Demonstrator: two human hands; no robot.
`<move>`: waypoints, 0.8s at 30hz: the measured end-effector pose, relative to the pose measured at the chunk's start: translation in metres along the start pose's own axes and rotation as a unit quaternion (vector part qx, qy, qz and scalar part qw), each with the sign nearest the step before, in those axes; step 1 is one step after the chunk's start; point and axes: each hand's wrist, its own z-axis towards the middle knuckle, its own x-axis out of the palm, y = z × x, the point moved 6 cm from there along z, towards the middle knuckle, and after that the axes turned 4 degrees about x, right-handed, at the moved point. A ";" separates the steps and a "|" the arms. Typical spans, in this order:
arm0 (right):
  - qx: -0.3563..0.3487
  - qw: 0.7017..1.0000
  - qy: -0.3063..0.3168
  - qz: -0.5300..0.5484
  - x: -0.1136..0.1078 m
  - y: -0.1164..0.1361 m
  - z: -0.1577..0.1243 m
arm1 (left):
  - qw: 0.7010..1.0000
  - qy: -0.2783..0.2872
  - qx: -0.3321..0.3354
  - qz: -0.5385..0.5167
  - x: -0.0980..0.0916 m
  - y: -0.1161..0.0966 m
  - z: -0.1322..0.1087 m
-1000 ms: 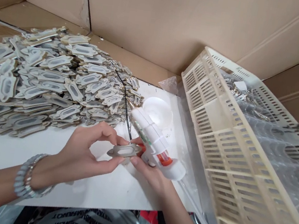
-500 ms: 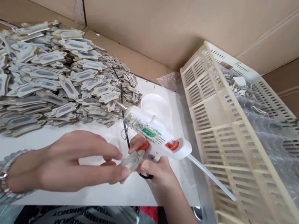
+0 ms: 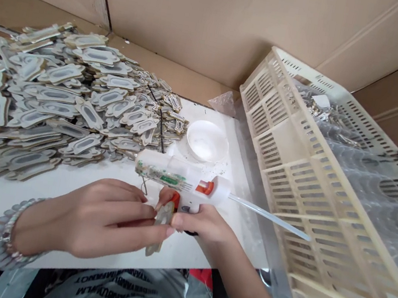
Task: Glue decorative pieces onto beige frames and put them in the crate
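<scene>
My left hand [image 3: 103, 222] is closed, pinching a small flat ornate plaque piece [image 3: 160, 226] that stands on edge between its fingertips. My right hand [image 3: 198, 222] is wrapped round the grip of a white glue gun [image 3: 178, 178]. The gun lies level above both hands with its nozzle pointing left. A clear glue stick [image 3: 267, 216] sticks out of its back to the right. The two hands touch at the plaque, over the front of the white tabletop [image 3: 73, 189].
A large heap of the same plaques [image 3: 47, 98] covers the left of the table. A small white bowl [image 3: 206, 140] sits behind the gun. A cream slotted plastic crate [image 3: 310, 188] lined with plastic film stands at the right. Cardboard walls [image 3: 214, 14] close the back.
The glue gun swung from pointing up-left to lying level with its nozzle to the left. The plaque turned from flat to standing on edge, and my left hand closed further over it.
</scene>
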 end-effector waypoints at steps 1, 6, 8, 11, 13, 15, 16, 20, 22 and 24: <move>0.002 1.000 0.001 0.003 0.001 0.000 0.000 | 1.000 0.010 0.010 -0.006 0.000 0.000 0.001; -0.007 1.000 0.007 0.021 0.003 0.005 0.002 | 0.995 0.065 0.068 -0.034 -0.001 0.004 0.007; -0.021 0.999 0.022 0.020 0.005 0.009 0.004 | 0.994 0.070 0.082 -0.034 -0.003 0.005 0.009; -0.025 1.000 0.012 0.010 0.007 0.014 0.003 | 0.993 0.061 0.101 -0.031 -0.007 0.004 0.011; -0.015 0.999 -0.037 0.011 0.004 0.017 0.001 | 0.994 0.036 0.101 -0.022 -0.011 0.002 0.011; -0.019 0.994 -0.101 0.027 -0.002 0.020 -0.003 | 0.996 0.001 0.094 -0.009 -0.017 0.001 0.011; -0.029 0.990 -0.135 0.033 -0.007 0.023 -0.004 | 0.996 -0.017 0.092 0.003 -0.020 0.001 0.011; -0.101 0.963 -0.251 -0.006 -0.028 0.034 -0.009 | 0.989 -0.079 0.087 0.092 -0.033 0.009 0.018; -0.112 0.955 -0.274 -0.034 -0.035 0.037 -0.010 | 0.988 -0.088 0.063 0.108 -0.035 0.019 0.024; -0.100 0.952 -0.285 -0.055 -0.038 0.036 -0.010 | 0.990 -0.093 0.041 0.095 -0.034 0.030 0.028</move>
